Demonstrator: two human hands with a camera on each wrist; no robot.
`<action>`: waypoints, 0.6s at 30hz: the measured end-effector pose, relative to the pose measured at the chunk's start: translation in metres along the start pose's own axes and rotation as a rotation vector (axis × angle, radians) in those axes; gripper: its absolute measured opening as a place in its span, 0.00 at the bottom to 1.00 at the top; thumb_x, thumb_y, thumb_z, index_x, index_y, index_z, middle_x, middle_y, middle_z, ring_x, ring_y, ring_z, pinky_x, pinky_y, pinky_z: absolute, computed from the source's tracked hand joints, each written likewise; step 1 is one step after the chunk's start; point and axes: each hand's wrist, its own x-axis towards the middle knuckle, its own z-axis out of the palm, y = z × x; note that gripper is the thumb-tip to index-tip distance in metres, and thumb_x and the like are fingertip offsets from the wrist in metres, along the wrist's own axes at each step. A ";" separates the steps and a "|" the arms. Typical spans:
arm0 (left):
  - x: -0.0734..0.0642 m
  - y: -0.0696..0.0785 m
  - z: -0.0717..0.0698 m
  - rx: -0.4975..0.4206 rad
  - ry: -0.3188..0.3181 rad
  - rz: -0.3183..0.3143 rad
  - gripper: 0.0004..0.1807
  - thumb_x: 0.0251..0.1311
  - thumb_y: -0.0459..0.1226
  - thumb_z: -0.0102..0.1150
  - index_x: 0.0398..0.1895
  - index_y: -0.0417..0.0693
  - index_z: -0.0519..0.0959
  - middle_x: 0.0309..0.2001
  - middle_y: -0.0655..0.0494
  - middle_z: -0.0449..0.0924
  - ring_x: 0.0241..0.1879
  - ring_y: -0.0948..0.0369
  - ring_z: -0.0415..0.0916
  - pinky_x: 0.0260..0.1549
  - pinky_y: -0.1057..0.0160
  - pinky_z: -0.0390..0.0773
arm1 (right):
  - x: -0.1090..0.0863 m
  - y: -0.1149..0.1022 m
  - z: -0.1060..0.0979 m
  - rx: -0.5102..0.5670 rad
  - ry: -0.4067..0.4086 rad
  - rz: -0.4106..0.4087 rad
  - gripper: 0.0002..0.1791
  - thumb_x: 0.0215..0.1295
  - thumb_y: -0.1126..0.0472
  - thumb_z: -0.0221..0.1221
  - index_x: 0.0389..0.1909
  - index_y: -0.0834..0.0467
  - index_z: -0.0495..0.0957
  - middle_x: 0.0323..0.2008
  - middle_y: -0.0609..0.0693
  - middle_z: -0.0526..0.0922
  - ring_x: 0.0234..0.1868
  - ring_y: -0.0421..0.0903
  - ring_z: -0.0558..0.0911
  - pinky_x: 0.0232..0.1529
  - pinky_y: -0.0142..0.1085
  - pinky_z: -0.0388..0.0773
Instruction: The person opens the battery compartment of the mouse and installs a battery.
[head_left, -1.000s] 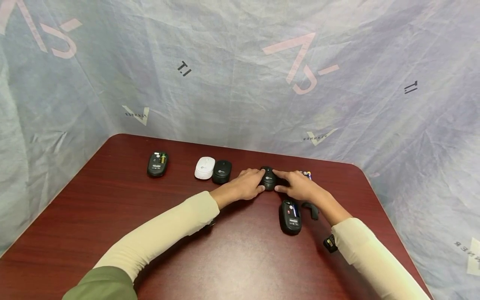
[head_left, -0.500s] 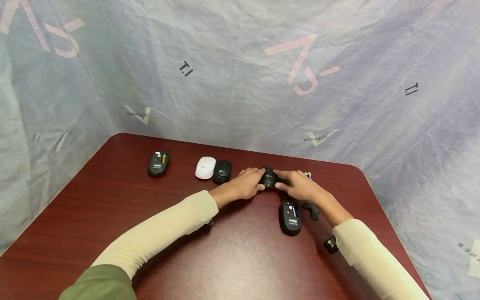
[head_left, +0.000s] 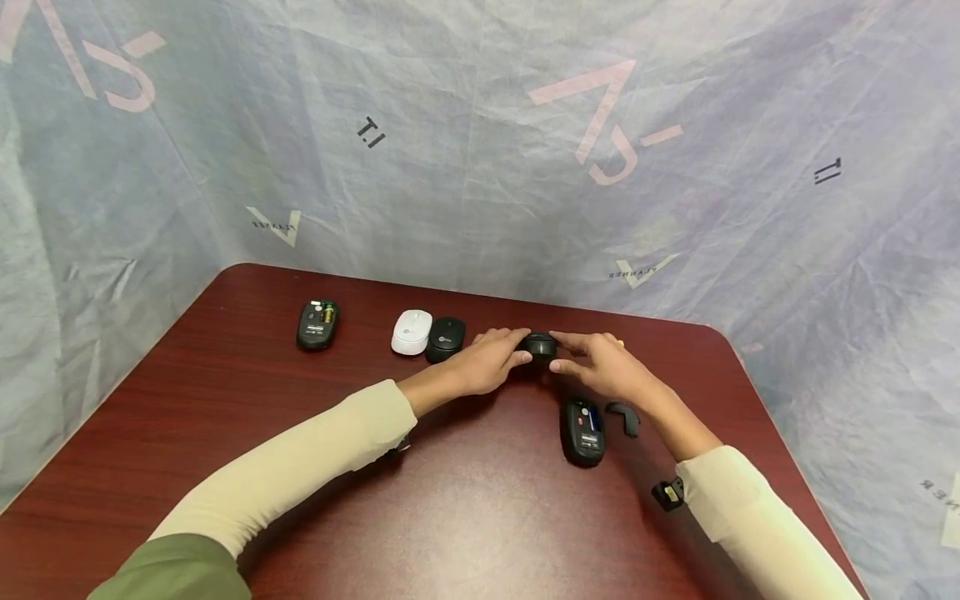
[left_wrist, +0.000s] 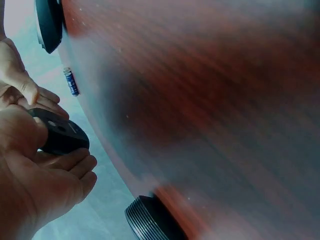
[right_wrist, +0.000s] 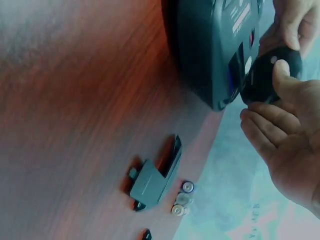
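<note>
A black computer mouse point(head_left: 539, 345) is held between my two hands at the far side of the table, tipped so its rear edge faces the head view. My left hand point(head_left: 491, 360) pinches its left side with thumb and fingers. From the right, my right hand point(head_left: 606, 364) grips the other side, the thumb point(right_wrist: 282, 75) showing against it in the right wrist view. Part of its underside shows in the left wrist view. Nearer me lies an upturned black mouse point(head_left: 582, 433) with an uncovered battery compartment. A black battery cover point(head_left: 624, 418) rests beside it.
A white mouse point(head_left: 412, 332) and a black mouse point(head_left: 446, 337) stand side by side left of my hands. Farther left lies another upturned mouse point(head_left: 318, 324) with a battery showing. Loose batteries point(right_wrist: 187, 187) lie near the far edge, mostly hidden behind my right hand in the head view.
The mouse between my hands has tilted: its logo top showed before, and now mainly its rear edge does. Both hands have shifted slightly away from me with it.
</note>
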 end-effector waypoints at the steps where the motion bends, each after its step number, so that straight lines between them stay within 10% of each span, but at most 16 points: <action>1: -0.001 -0.001 0.000 -0.009 0.013 0.010 0.32 0.93 0.48 0.45 0.88 0.41 0.64 0.81 0.37 0.73 0.83 0.39 0.68 0.85 0.32 0.67 | -0.001 -0.002 0.000 -0.007 0.015 -0.011 0.31 0.81 0.57 0.70 0.77 0.67 0.78 0.63 0.66 0.90 0.62 0.61 0.92 0.61 0.60 0.92; 7: -0.008 -0.002 -0.005 -0.041 0.064 0.054 0.28 0.93 0.50 0.43 0.83 0.46 0.71 0.68 0.43 0.82 0.72 0.43 0.77 0.76 0.38 0.75 | -0.003 -0.016 0.003 -0.056 0.112 -0.047 0.22 0.81 0.62 0.68 0.70 0.66 0.84 0.57 0.63 0.93 0.41 0.48 0.92 0.40 0.39 0.86; 18: -0.032 -0.004 -0.013 -0.083 0.098 0.061 0.25 0.93 0.51 0.41 0.74 0.48 0.78 0.58 0.50 0.83 0.57 0.53 0.80 0.62 0.48 0.82 | -0.014 -0.040 0.009 -0.041 0.147 -0.075 0.21 0.84 0.62 0.65 0.68 0.69 0.84 0.60 0.66 0.91 0.54 0.59 0.94 0.50 0.51 0.96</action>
